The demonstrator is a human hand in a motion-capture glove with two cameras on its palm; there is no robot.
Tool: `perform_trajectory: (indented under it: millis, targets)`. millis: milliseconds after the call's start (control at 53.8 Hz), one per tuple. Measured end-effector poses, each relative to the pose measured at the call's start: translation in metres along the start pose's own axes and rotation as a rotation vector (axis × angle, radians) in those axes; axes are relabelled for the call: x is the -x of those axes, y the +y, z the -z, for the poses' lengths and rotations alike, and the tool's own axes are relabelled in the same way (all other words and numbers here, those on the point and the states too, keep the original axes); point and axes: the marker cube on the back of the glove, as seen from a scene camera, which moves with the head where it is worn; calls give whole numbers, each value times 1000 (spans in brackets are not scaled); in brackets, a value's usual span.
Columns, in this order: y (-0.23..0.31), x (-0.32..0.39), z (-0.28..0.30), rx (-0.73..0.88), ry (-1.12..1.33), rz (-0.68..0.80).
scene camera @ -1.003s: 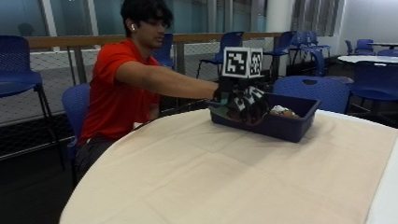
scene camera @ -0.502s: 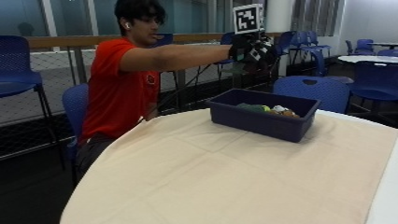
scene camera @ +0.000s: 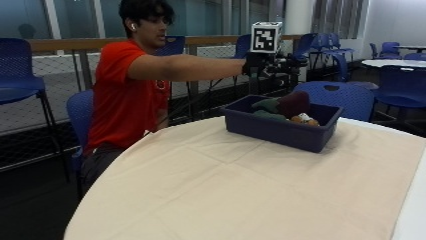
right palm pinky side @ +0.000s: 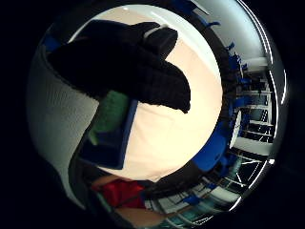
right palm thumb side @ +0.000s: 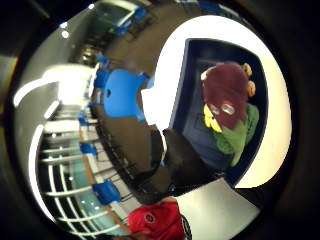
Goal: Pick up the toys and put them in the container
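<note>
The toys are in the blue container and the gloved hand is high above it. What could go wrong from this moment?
1. The container sits near the table's far edge; a careless lowering of the right hand might push it off.
2. The toys are piled in one end, and the dark red one rises above the rim, so a bump may tip it out.

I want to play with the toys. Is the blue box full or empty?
Not empty: the blue box holds soft toys, a maroon one and a green one.

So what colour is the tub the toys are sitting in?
Dark blue. The tub shows best in the outside view, on the table.
</note>
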Motion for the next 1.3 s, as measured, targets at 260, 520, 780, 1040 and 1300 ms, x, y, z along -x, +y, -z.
perform_trajectory:
  millis: [260,520,780,1040,1300]
  targets:
    - [29,-65,-40,11,-69,-122]
    - [90,-146,-86,8,-142,-223]
    - [154,-200,-109,-11,-106,-277]
    - [186,-215,-96,-64,-138,-304]
    - [201,-220,-80,-87,-156,-282]
